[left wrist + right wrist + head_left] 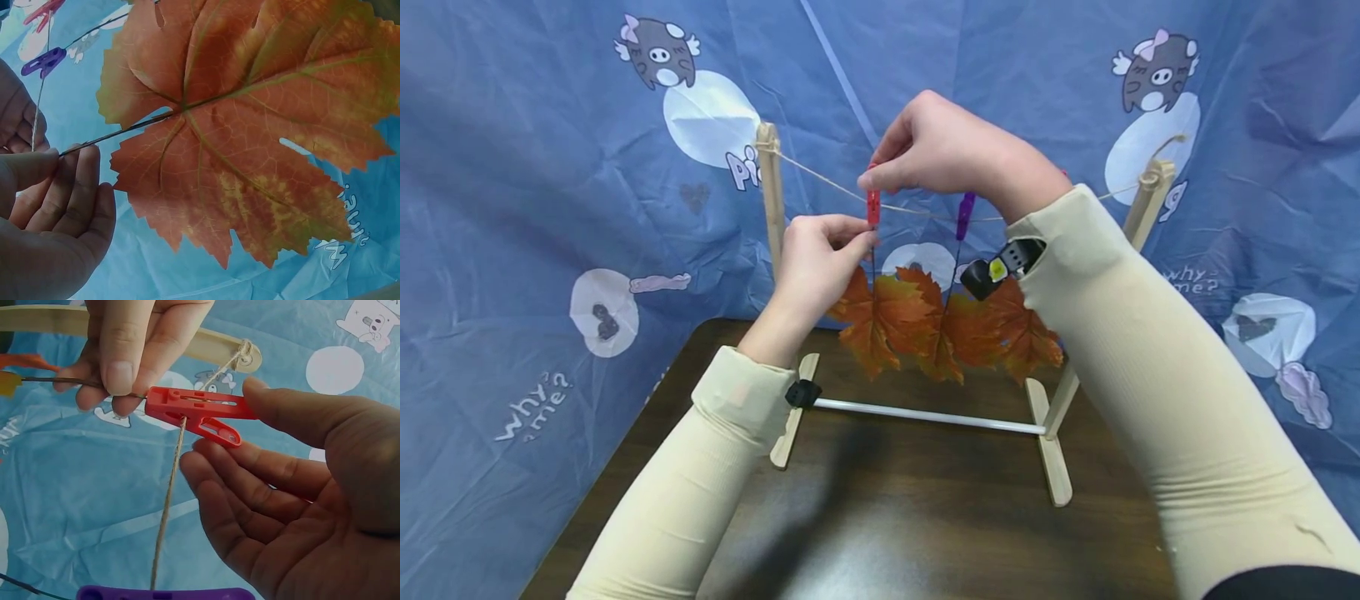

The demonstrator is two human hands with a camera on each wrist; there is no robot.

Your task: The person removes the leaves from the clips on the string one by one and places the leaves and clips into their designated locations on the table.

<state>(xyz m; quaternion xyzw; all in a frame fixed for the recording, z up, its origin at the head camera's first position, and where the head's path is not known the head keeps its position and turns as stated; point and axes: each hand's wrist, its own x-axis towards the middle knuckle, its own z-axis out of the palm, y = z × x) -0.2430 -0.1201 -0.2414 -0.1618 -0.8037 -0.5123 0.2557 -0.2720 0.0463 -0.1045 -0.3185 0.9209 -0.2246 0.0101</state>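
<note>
I hold the leaf stem with the left hand, fingers closed in a pinch just below the red clothespin. With the right hand, I grip that clothespin's handles between thumb and fingers. The clothespin sits on the twine, left of the purple clothespin; the orange leaf hangs above the counter.

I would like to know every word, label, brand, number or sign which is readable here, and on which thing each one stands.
"why me?": on the cloth, lower left in head view.
"why me?": on the cloth, right side.
"pi": on the cloth, beside the left post.
"g": on the cloth, beside the right post.
Wrist-view lettering: too partial or blurred.
Red clip: no readable text.
</note>
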